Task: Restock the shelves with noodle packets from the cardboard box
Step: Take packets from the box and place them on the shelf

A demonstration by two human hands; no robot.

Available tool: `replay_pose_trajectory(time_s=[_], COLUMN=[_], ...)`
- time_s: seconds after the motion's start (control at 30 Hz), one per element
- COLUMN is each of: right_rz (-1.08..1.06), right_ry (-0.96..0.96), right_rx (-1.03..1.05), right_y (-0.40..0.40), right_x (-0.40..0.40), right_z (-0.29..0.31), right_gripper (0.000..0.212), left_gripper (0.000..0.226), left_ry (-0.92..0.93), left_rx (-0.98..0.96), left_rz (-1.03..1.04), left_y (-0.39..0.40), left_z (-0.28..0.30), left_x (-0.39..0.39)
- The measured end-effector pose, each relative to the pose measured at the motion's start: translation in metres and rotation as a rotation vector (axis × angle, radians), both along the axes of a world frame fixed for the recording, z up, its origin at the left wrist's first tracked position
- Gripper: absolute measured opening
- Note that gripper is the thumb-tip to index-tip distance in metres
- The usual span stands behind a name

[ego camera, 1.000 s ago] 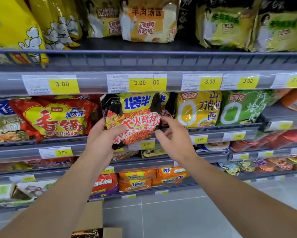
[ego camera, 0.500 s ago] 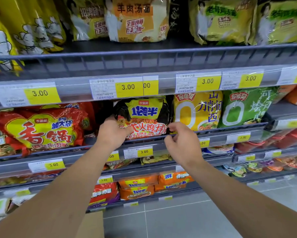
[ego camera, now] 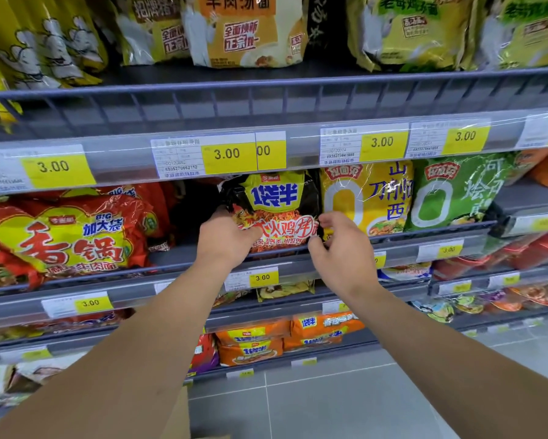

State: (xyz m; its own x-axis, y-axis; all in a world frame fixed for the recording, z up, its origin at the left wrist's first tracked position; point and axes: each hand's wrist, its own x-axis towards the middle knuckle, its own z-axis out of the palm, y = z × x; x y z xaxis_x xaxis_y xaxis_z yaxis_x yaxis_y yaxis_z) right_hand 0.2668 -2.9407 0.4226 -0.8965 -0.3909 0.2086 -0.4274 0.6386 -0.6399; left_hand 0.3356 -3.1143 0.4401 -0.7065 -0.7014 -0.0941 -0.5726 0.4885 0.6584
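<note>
Black noodle packet (ego camera: 274, 213) on shelf (ego camera: 177, 259) — left hand (ego camera: 226, 239) grips it, right hand (ego camera: 340, 245) pinches its edge.

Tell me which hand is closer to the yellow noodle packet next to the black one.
Right. The right hand sits at the black packet's right edge, just in front of the yellow packet's lower left corner; the left hand is across the black packet.
</note>
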Motion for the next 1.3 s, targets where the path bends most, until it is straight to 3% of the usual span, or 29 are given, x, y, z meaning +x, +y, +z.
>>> replay_pose_trajectory(time_s=[0.13,0.23,0.3,0.4,0.5,0.83,1.1,1.3], right_rz=[-0.032,-0.029,-0.036,-0.033,-0.023,-0.024,-0.06,-0.062], right_ry=[-0.001,0.014,0.03,0.046,0.048,0.074,0.063,0.052], right_rx=[0.01,0.034,0.018,-0.024,-0.053,0.045,0.051,0.003], right_y=[0.007,0.009,0.008,0.005,0.004,0.007,0.015,0.018], right_x=[-0.006,-0.011,-0.012,-0.011,-0.014,-0.028,-0.038,-0.031], right_z=[0.001,0.004,0.006,0.006,0.004,0.003,0.003,0.003], right_gripper=[0.038,0.037,0.037,0.037,0.037,0.031,0.033,0.034], left_gripper=[0.047,0.034,0.036,0.06,0.046,0.03,0.042,0.021], left_ry=[-0.012,0.009,0.125,0.358,0.398,0.409,0.376,0.359], left_rx=[0.021,0.108,0.247,0.416,0.505,0.366,0.351,0.35], left_rz=[-0.041,-0.076,-0.04,0.06,0.015,-0.006,0.023,0.076], left_y=[0.011,0.007,-0.001,-0.012,-0.011,0.02,0.029,0.015], left_z=[0.001,0.001,0.002,0.003,-0.001,-0.01,-0.009,-0.001], left_x=[-0.009,-0.007,-0.003,0.0,-0.005,-0.031,-0.042,-0.024])
